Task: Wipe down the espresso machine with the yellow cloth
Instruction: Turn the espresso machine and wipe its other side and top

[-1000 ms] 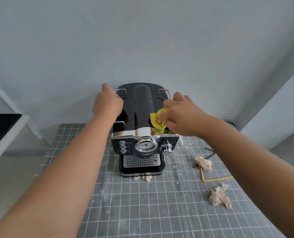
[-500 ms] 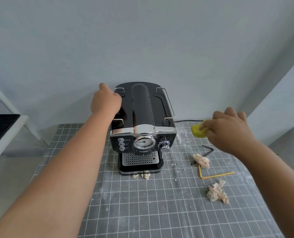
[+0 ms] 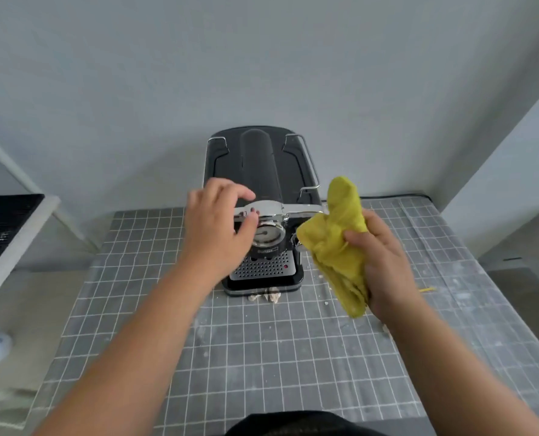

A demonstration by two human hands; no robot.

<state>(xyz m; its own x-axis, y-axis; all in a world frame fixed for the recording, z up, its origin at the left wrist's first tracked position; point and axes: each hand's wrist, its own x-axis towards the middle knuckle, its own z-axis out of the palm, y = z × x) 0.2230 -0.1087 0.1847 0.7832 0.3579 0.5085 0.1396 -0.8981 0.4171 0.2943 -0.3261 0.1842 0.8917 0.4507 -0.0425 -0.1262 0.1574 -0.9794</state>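
A black and chrome espresso machine [image 3: 258, 171] stands at the back of the grey gridded mat [image 3: 261, 357], facing me. My left hand [image 3: 217, 228] hovers in front of its control panel, fingers apart and curled, covering the left buttons; whether it touches the machine I cannot tell. My right hand [image 3: 384, 259] holds the bunched yellow cloth [image 3: 340, 243] just right of the machine's front, level with its dial. The cloth hangs down in folds and hides the knob on the right of the panel.
A crumpled bit of paper [image 3: 266, 298] lies at the machine's foot. A yellow strip [image 3: 427, 289] shows behind my right wrist. A black cable [image 3: 397, 195] runs along the wall. A white shelf frame [image 3: 16, 221] stands to the left.
My left hand left the machine's top left side and came down in front of the panel. My right hand brought the cloth from the mat at the right up beside the machine's front.
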